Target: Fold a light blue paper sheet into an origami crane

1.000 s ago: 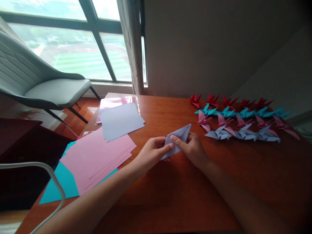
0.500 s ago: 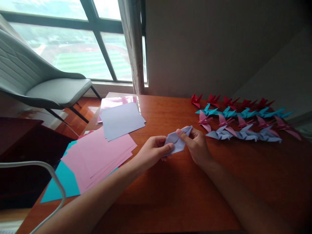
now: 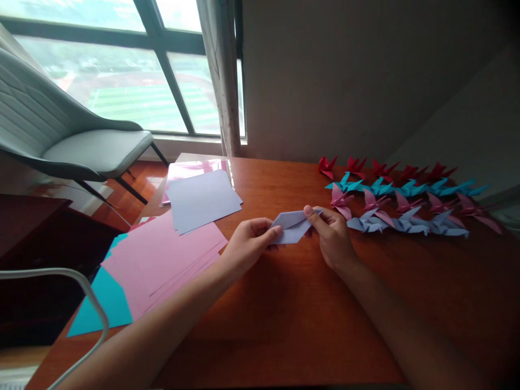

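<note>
Above the middle of the wooden table [image 3: 284,314], a partly folded sheet of pale lavender origami paper [image 3: 290,230] is held between both hands. My left hand [image 3: 252,238] pinches its left end, thumb on top and fingers beneath. My right hand [image 3: 331,233] grips the pointed right end, its thumb pressing near the tip; the fingers under the paper are mostly hidden. Just right of my right hand stands a row of lavender paper cranes [image 3: 369,222]. Behind it are rows of pink cranes [image 3: 376,203], turquoise cranes [image 3: 379,187] and red cranes [image 3: 382,169].
Lavender sheets [image 3: 205,200] lie on a shiny plastic packet [image 3: 195,168] at the back left. Closer in are fanned pink sheets [image 3: 162,254] over turquoise paper [image 3: 97,303]. A pale curved bar [image 3: 93,298] rises at the left edge; a grey chair [image 3: 97,149] stands by the window.
The folded paper has turned flatter and more level. My right thumb has slid rightward toward its pointed tip, and my left hand has shifted slightly left and up.
</note>
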A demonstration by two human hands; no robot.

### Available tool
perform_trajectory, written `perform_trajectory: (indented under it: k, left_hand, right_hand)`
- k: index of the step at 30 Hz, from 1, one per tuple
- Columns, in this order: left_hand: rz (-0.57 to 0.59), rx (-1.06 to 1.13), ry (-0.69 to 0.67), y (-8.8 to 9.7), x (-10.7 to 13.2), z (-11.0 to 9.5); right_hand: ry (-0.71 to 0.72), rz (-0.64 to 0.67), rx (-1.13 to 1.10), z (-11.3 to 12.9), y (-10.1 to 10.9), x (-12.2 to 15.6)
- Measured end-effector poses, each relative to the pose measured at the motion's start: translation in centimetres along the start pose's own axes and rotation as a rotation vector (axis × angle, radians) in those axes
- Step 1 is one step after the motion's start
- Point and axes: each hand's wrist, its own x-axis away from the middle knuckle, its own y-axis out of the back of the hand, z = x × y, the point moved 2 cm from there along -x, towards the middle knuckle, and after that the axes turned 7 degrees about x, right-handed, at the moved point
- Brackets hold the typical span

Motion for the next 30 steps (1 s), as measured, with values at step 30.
perform_trajectory:
  k: [30]
  left_hand:
    - [-0.104, -0.09, -0.086, 2.0, -0.8, -1.4]
  right_hand:
    - [0.085, -0.016, 0.11, 0.9, 2.5, -1.6]
